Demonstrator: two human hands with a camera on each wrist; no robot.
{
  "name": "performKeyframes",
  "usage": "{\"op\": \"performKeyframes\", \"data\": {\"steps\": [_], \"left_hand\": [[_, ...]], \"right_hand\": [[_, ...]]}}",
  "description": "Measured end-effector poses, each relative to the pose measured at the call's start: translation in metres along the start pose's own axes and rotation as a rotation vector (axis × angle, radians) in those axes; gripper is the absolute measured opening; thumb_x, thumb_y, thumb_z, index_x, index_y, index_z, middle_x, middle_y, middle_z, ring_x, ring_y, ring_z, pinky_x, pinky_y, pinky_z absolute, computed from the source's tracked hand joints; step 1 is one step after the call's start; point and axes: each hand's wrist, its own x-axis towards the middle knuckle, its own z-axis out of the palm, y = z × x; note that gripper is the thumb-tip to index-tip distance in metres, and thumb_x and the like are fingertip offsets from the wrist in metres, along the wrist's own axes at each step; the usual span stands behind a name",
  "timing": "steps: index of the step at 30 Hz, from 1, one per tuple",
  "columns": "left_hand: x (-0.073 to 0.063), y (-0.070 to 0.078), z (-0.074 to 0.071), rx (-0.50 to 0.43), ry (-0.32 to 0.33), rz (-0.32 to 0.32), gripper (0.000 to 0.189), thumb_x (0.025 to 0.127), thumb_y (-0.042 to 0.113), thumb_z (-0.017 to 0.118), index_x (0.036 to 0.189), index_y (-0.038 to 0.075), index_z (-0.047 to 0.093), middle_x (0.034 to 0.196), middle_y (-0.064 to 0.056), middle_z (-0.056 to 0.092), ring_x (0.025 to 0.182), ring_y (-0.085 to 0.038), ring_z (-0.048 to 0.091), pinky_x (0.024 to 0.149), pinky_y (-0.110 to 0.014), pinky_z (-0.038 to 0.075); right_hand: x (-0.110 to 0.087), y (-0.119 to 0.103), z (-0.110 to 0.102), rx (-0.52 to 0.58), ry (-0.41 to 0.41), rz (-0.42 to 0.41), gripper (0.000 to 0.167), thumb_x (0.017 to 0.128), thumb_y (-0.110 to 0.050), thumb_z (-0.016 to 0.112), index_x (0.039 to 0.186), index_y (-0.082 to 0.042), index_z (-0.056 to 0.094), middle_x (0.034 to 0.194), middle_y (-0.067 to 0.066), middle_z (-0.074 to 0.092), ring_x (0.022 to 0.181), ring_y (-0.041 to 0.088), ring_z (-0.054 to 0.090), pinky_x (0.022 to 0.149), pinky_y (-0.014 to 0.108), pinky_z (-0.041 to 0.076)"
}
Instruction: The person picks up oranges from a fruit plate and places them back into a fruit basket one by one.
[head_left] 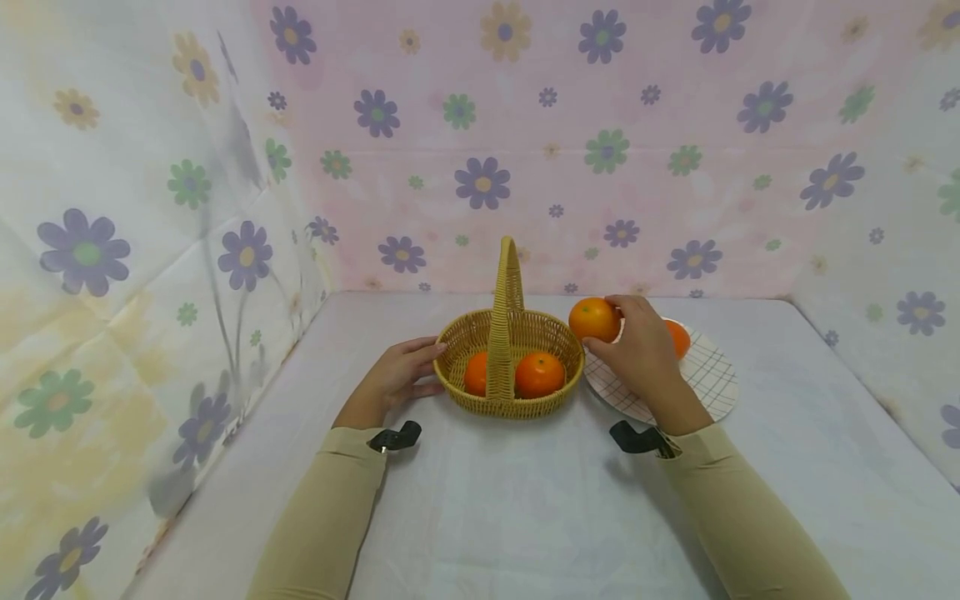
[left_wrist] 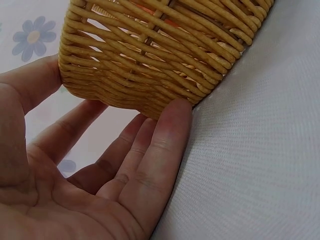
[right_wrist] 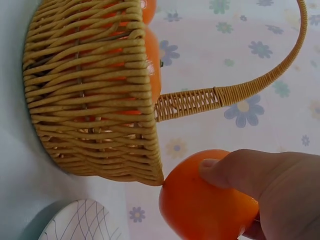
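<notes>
A yellow wicker basket [head_left: 517, 407] with a tall arched handle stands on the table. Two oranges lie inside it, one orange [head_left: 541, 376] right of the handle and another orange [head_left: 476, 374] partly behind it. My left hand [head_left: 396, 377] rests its extended fingers against the basket's left side, as the left wrist view shows up close. Thumb and fingers of my right hand [head_left: 643, 352] hold an orange [right_wrist: 202, 205] just off the basket's right rim, above the edge of a plate. Behind that hand, a further orange [head_left: 678, 338] sits on the plate, partly hidden.
The white plate [head_left: 716, 375] with a dark grid pattern lies right of the basket. A white cloth [head_left: 495, 508] covers the table. Flower-patterned fabric [head_left: 420, 200] hangs along the back and both sides. Black wrist mounts [head_left: 633, 437] stick out from the sleeves.
</notes>
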Motion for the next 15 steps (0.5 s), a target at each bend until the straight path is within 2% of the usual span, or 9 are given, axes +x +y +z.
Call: {"op": "performKeyframes", "data": {"steps": [7,15], "left_hand": [[0.0040,-0.0003,0.0050,0.008,-0.018,0.006,0.063,0.093,0.039,0.078,0.147,0.015,0.056,0.145,-0.010,0.061,0.127,-0.027,0.065,0.094,-0.048,0.061],[0.0028,-0.0014,0.0004,0.040,-0.016,0.008,0.066,0.093,0.043,0.077,0.149,0.016,0.054,0.147,-0.010,0.060,0.129,-0.027,0.063,0.095,-0.048,0.061]], "right_hand": [[-0.0013,-0.0024,-0.0041,0.047,-0.014,0.034,0.074,0.086,-0.030,0.086,0.146,-0.006,0.051,0.144,0.015,0.055,0.130,0.037,0.053,0.113,0.059,0.044],[-0.0015,-0.0044,0.0052,0.115,-0.035,-0.013,0.074,0.086,-0.033,0.086,0.147,-0.010,0.051,0.145,0.010,0.056,0.132,0.033,0.054,0.113,0.057,0.045]]}}
